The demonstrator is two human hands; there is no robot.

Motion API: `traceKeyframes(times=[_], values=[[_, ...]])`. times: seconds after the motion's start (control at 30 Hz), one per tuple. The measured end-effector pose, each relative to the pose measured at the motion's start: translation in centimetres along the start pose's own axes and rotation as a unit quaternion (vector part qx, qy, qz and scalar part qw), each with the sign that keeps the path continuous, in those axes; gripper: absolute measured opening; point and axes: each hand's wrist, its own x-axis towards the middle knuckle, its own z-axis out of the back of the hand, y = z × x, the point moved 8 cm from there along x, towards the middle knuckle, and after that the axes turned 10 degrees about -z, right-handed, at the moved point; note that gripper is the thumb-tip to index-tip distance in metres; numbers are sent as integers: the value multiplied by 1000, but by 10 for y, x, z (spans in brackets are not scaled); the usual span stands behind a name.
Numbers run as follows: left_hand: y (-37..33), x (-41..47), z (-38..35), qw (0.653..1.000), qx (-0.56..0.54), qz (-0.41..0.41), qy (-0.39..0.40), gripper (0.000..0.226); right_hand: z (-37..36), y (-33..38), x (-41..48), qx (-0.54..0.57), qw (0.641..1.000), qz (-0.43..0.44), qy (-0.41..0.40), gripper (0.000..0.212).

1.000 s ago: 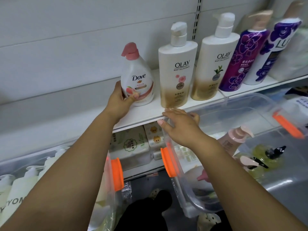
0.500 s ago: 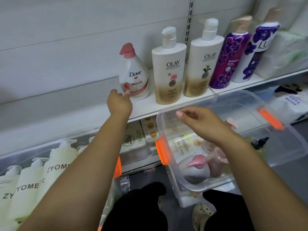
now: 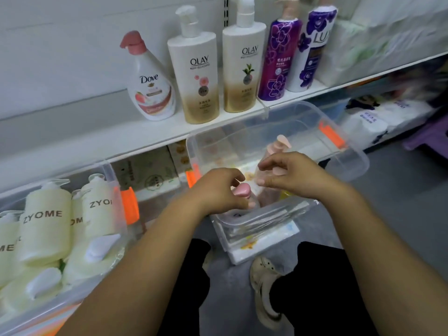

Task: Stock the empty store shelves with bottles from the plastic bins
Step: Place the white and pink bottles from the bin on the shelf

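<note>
Curled round the neck of a pink-capped bottle [image 3: 241,190], the fingers [image 3: 236,177] of the left hand [image 3: 215,192], gripping it just inside the near wall of the clear bin [image 3: 358,163]. Loosely bent fingers [image 3: 268,163] on the right hand [image 3: 294,175], above the middle of that bin and over a pale pink bottle [image 3: 282,144] with a peach pump; cannot tell whether pinching something or holding nothing. Under both hands in the bin, more bottles, blurred through the plastic. On the bin's far right rim, an orange latch [image 3: 331,134]; another at its left end.

Directly behind the bin, a white shelf [image 3: 145,134] carrying an upright row: behind and left of the bin a Dove bottle [image 3: 150,88], then two Olay bottles [image 3: 198,81], then, behind the bin's right half, two purple bottles [image 3: 278,59]. Left of the bin and apart from it, a second bin [image 3: 109,170] packed with cream ZYOME bottles [image 3: 46,226]. In front of the bin, on the grey floor, a pale shoe [image 3: 264,287] between dark trouser legs.
</note>
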Motion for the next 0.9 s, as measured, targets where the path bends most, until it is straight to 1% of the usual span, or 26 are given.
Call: traceKeyframes(times=[0.07,0.13,0.2,0.3,0.4,0.47,0.57,0.67,0.73,0.83,0.9], values=[[-2,12,-11,995,97,-11,31,53,1,-8,0,-47,999,-12,-7,48],[0,23,-14,981,190,-11,48,51,2,-13,4,-59,998,-12,-3,51],[4,31,-16,975,213,-9,63,51,1,-16,9,-69,998,-10,4,50],[13,42,-9,985,161,-4,59,48,4,-16,13,-68,998,-7,13,51],[22,54,-1,995,95,7,31,39,5,-17,17,-66,998,-5,19,54],[25,62,2,998,55,16,27,33,2,-18,20,-66,997,-7,28,57],[28,70,6,999,29,15,29,32,-3,-19,25,-74,996,-8,45,63],[27,72,8,1000,27,6,14,33,-3,-18,27,-71,996,-11,47,65],[25,69,10,999,30,11,-16,32,-3,-18,28,-71,997,-14,42,65],[18,59,27,994,12,18,-107,30,-7,-14,27,-84,996,-7,36,66],[16,48,45,985,-26,21,-168,31,-10,-8,28,-80,996,1,27,70]])
